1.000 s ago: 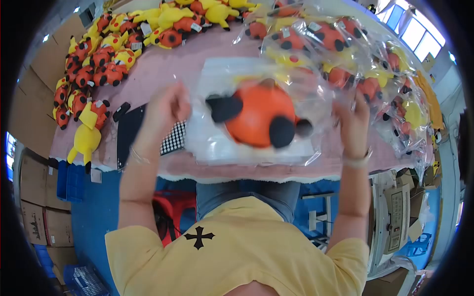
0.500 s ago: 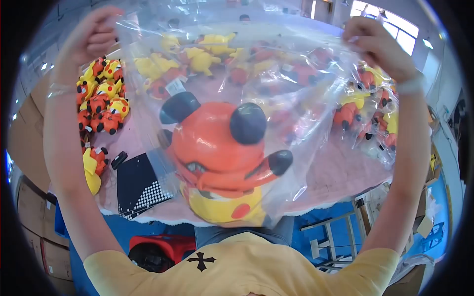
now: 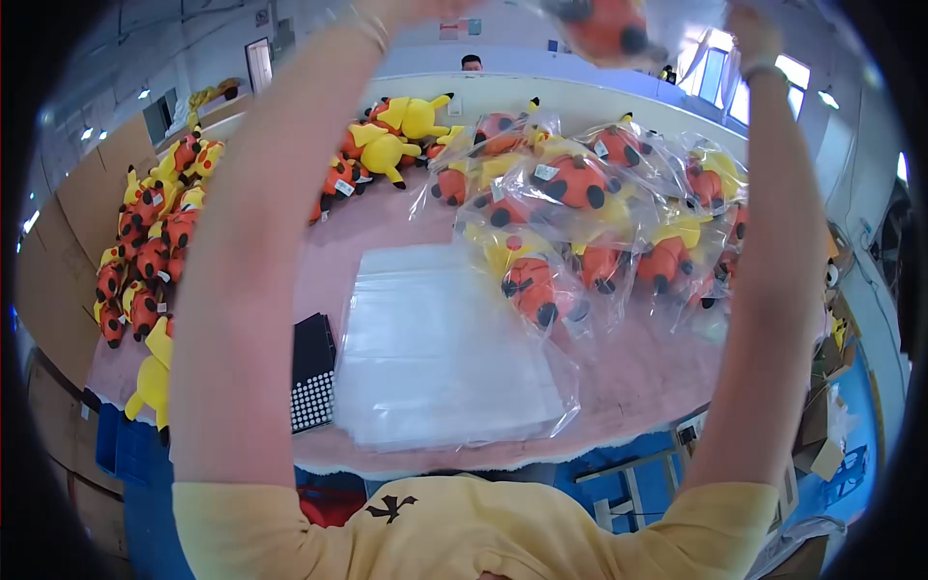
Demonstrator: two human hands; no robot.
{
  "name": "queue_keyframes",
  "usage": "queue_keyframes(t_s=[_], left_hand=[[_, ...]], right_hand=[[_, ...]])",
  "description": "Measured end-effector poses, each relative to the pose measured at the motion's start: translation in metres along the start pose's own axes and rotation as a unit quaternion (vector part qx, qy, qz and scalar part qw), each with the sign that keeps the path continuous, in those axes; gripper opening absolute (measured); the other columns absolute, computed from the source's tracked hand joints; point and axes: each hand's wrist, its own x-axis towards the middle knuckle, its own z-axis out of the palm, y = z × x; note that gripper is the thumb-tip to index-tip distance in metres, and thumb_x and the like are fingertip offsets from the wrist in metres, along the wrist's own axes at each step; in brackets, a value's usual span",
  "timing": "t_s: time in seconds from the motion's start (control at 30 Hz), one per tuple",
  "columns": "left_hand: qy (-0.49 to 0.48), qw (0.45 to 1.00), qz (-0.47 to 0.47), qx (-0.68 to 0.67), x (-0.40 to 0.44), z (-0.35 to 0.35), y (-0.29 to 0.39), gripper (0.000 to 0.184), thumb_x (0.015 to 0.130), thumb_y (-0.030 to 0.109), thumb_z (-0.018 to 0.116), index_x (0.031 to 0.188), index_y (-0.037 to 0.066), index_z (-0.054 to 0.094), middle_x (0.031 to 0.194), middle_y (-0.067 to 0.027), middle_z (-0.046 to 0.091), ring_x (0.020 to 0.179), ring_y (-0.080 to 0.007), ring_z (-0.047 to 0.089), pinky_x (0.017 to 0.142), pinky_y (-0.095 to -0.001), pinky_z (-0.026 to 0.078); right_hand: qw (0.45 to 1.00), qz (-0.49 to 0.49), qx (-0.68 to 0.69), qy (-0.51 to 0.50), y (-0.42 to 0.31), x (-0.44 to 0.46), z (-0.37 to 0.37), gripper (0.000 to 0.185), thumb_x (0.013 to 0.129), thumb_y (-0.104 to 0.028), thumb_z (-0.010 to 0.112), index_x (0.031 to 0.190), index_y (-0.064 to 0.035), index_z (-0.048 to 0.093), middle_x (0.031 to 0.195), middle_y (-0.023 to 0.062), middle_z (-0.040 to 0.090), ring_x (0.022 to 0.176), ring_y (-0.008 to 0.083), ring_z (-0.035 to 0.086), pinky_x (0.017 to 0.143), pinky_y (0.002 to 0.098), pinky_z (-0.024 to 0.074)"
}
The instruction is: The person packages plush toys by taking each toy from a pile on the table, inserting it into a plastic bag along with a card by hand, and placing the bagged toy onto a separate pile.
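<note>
High at the top edge, a red and black plush toy (image 3: pixel 611 27) is in the air inside a clear plastic bag, partly out of frame. My right hand (image 3: pixel 756 37), to its right, has its fingers curled at the bag's edge. To the toy's left is my left hand (image 3: pixel 420 8), blurred and cut off by the frame, so its fingers do not show clearly. Below my arms lies a flat stack of clear plastic bags (image 3: pixel 435 348) on the pink-covered table (image 3: pixel 638 387). Several bagged red and yellow plush toys (image 3: pixel 575 182) are heaped at the table's right.
Unbagged plush toys (image 3: pixel 153 256) pile up along the left side, with more yellow ones (image 3: pixel 387 150) at the back. A black folded item with white dots (image 3: pixel 312 362) sits left of the bag stack. A person's head (image 3: pixel 471 63) shows behind the back partition.
Both hands have risen, carrying the bagged toy from over the table's front to the top of the view. The bag stack beneath is now uncovered.
</note>
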Motion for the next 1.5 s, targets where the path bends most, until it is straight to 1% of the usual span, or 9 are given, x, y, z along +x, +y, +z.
queue_keyframes(t_s=[0.07,0.2,0.3,0.37,0.53,0.8,0.93,1.03,1.5], left_hand=[[-0.091,0.983,0.105,0.118,0.003,-0.027,-0.08,0.024,0.086,0.026,0.054,0.092,0.006,0.064,0.082,-0.005,0.062,0.071,-0.0201,0.06,0.069,-0.0313,0.05],[-0.029,0.977,-0.132,0.165,-0.083,0.0,-0.179,0.015,0.075,0.021,0.057,0.075,0.006,0.061,0.067,-0.0026,0.055,0.058,-0.0108,0.048,0.049,-0.0222,0.04],[-0.205,0.95,-0.158,0.173,-0.157,-0.028,-0.244,0.024,0.084,0.018,0.057,0.105,0.007,0.059,0.089,-0.0032,0.062,0.069,-0.0111,0.059,0.06,-0.0213,0.046],[-0.221,0.932,-0.23,0.17,-0.208,-0.041,-0.251,0.028,0.088,0.016,0.056,0.113,0.004,0.056,0.096,-0.007,0.064,0.076,-0.0142,0.062,0.066,-0.0221,0.049],[-0.053,0.944,-0.302,0.121,-0.285,-0.09,-0.239,0.023,0.088,0.013,0.053,0.106,0.002,0.06,0.092,-0.008,0.064,0.076,-0.0136,0.062,0.069,-0.0212,0.049],[0.196,0.953,-0.229,0.0,-0.383,-0.153,-0.237,0.02,0.09,0.009,0.049,0.104,0.0,0.06,0.086,-0.009,0.064,0.072,-0.0127,0.061,0.069,-0.0212,0.05],[0.3,0.93,-0.211,-0.033,-0.424,-0.193,-0.245,0.019,0.09,0.009,0.049,0.104,0.0,0.059,0.085,-0.0089,0.063,0.07,-0.0125,0.06,0.067,-0.0211,0.05],[0.352,0.913,-0.206,-0.025,-0.432,-0.229,-0.242,0.02,0.089,0.009,0.05,0.105,0.001,0.059,0.086,-0.0083,0.063,0.07,-0.0122,0.06,0.066,-0.0206,0.049],[0.422,0.879,-0.178,0.131,-0.203,-0.417,-0.365,0.029,0.082,0.023,0.057,0.109,0.01,0.058,0.094,-0.0029,0.059,0.071,-0.0133,0.057,0.058,-0.0238,0.045]], right_hand=[[0.994,0.019,-0.086,-0.067,0.049,-0.036,0.031,0.026,0.077,-0.015,0.049,0.094,-0.0108,0.069,0.092,0.0077,0.067,0.081,0.0273,0.062,0.075,0.0397,0.048],[0.94,0.053,-0.192,-0.277,0.154,-0.178,0.103,0.025,0.075,-0.014,0.051,0.088,-0.0124,0.072,0.09,0.0088,0.068,0.082,0.0289,0.063,0.078,0.0356,0.0487],[0.954,0.125,-0.096,-0.255,0.15,-0.257,0.09,0.023,0.072,-0.007,0.052,0.085,-0.0083,0.071,0.08,0.0147,0.067,0.077,0.0312,0.062,0.074,0.0356,0.0493],[0.938,0.138,-0.101,-0.303,0.146,-0.277,0.085,0.027,0.074,-0.014,0.055,0.098,-0.0096,0.067,0.098,0.0146,0.065,0.092,0.0321,0.06,0.08,0.0376,0.0475],[0.978,-0.092,-0.151,-0.114,0.104,-0.32,0.11,0.037,0.075,-0.015,0.058,0.112,-0.0135,0.06,0.12,0.0138,0.055,0.105,0.034,0.053,0.086,0.0376,0.0452],[0.968,-0.069,0.102,-0.217,-0.045,-0.373,0.123,0.037,0.071,-0.001,0.06,0.107,-0.0099,0.058,0.116,0.0125,0.053,0.104,0.0325,0.052,0.088,0.038,0.0429],[0.875,-0.195,0.262,-0.356,-0.138,-0.47,0.078,0.037,0.065,0.0,0.062,0.1,-0.0086,0.061,0.111,0.0109,0.057,0.102,0.0295,0.054,0.082,0.0384,0.0454],[0.811,-0.096,0.342,-0.466,-0.162,-0.564,0.042,0.038,0.067,0.001,0.063,0.103,-0.011,0.061,0.117,0.0099,0.054,0.106,0.0287,0.053,0.087,0.0376,0.045],[0.899,0.054,-0.027,-0.433,-0.149,-0.644,-0.039,0.03,0.067,0.002,0.056,0.094,-0.01,0.057,0.106,0.0075,0.055,0.106,0.032,0.047,0.104,0.0557,0.0219]])
